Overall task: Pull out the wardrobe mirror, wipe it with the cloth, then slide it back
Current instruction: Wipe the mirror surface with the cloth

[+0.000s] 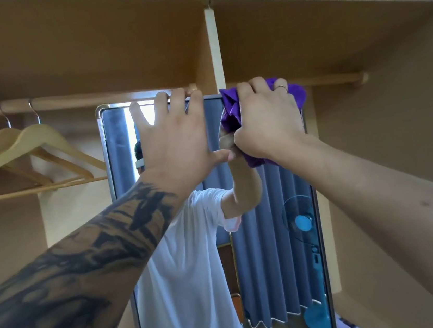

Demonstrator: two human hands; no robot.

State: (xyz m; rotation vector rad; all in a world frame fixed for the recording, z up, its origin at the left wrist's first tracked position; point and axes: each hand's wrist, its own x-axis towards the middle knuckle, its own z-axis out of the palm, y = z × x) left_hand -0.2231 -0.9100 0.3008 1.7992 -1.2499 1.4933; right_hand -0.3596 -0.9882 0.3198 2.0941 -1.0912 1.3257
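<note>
Mirror (273, 238) is seen upright before the wardrobe (114, 53), below the rail (79, 100). Left hand (177, 138) is laid on the glass, fingers spread and hooked over its top edge. Cloth (231, 113) is bunched in the right hand (267, 122) at the top right corner. Hangers (17, 150) are noted at left.

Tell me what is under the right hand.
The purple cloth, bunched and gripped by the right hand, is pressed at the mirror top corner. The glass and frame beneath are covered.
</note>
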